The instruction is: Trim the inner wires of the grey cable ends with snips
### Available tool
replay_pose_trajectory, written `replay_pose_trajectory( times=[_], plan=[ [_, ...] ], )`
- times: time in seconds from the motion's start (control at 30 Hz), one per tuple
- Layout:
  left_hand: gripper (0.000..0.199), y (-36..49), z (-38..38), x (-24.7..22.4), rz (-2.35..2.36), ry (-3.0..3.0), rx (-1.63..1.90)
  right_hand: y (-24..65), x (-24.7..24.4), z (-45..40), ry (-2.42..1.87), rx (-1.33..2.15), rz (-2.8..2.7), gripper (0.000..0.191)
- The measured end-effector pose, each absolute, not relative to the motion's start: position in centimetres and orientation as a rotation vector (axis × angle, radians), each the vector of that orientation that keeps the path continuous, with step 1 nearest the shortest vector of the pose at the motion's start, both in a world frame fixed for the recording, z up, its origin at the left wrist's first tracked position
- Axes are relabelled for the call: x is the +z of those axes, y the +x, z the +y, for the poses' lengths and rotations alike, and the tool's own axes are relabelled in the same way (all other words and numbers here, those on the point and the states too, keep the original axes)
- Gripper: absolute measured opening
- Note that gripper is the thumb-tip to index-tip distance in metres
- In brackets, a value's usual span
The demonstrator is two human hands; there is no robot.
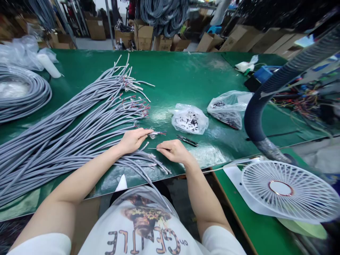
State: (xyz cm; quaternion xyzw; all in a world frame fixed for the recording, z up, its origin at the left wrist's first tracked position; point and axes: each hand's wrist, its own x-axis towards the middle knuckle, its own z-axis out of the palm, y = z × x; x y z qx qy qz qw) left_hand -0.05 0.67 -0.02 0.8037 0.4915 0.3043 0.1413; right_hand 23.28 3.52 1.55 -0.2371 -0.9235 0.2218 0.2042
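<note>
Far left on the green surface (186, 78): a coil of grey cable (39, 97). Next, a loose bundle of grey cables (42, 136), stripped ends facing right. Left hand (132, 140) is closed on a single grey cable with a red-wired tip (158, 133), just past the bundle's edge; long axis roughly left-right, tip pointing right. Left is the nearer hand, already on it; right hand (172, 150) sits right of it and closer to the body, pinching a thin pale strand (152, 148) that points back left. Can't tell if it's wire or a tool. Clear bag (204, 124) beyond right hand: small white and black pieces. Black snips (187, 140) lie between them. Further right, second clear bag (240, 99): small dark pieces. Blue plastic bin (265, 73) far right, contents unclear.
</note>
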Motion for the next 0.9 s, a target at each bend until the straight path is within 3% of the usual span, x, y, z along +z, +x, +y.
replay_pose_trajectory(
  times=[0.27, 0.9],
  plan=[
    [0.036, 0.3, 0.3, 0.2, 1.395, 2.331, 0.879, 24.6, 2.5, 3.8, -0.968, 0.454, -2.376, 0.022],
    [0.038, 0.3, 0.2, 0.3, 1.409, 2.38, 0.784, 23.2, 2.5, 5.1, -0.924, 0.358, -2.574, 0.021]
  ],
)
